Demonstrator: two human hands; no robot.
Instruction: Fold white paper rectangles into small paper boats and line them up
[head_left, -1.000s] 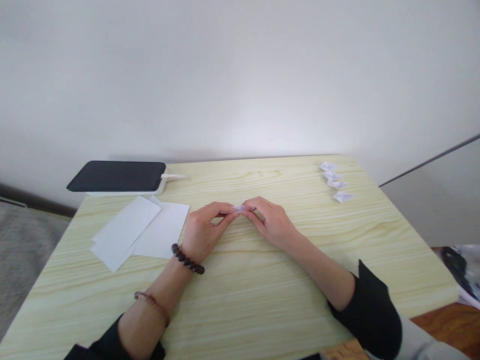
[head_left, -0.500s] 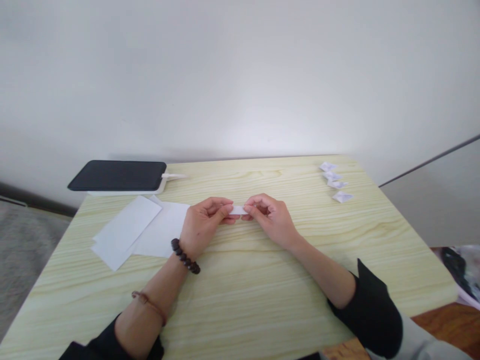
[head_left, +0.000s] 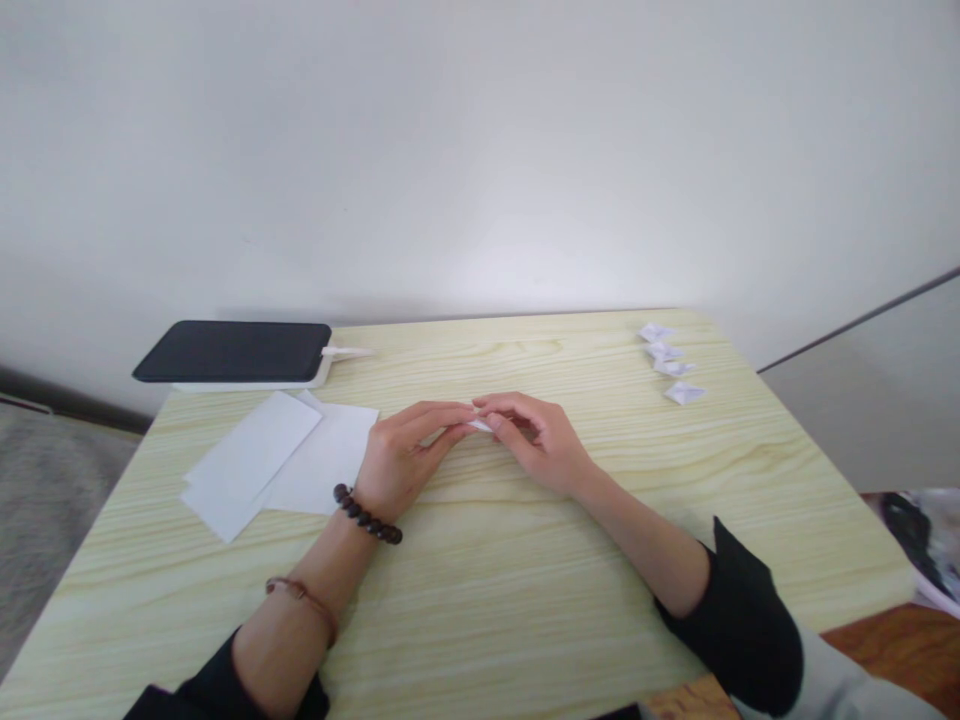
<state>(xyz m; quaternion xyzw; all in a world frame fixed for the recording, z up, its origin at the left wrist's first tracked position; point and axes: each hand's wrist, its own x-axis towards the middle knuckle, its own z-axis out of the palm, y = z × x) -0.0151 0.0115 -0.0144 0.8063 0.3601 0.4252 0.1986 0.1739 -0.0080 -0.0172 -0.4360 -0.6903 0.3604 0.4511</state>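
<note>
My left hand [head_left: 401,455] and my right hand [head_left: 536,440] meet over the middle of the light wooden table [head_left: 487,600]. Both pinch a small folded white paper piece [head_left: 480,424] between their fingertips, and most of it is hidden by the fingers. A dark bead bracelet circles my left wrist, with a thin brown band further up the forearm. Both sleeves are dark.
White paper sheets [head_left: 277,460] lie overlapped to the left of my hands. A black tablet on a white base [head_left: 236,355] sits at the back left corner. Several small folded paper pieces [head_left: 670,365] lie in a row at the back right. A wall stands behind the table.
The fingers of both hands have closed in together over the paper piece, which showed more between them half a second ago. The hands stay in the same spot.
</note>
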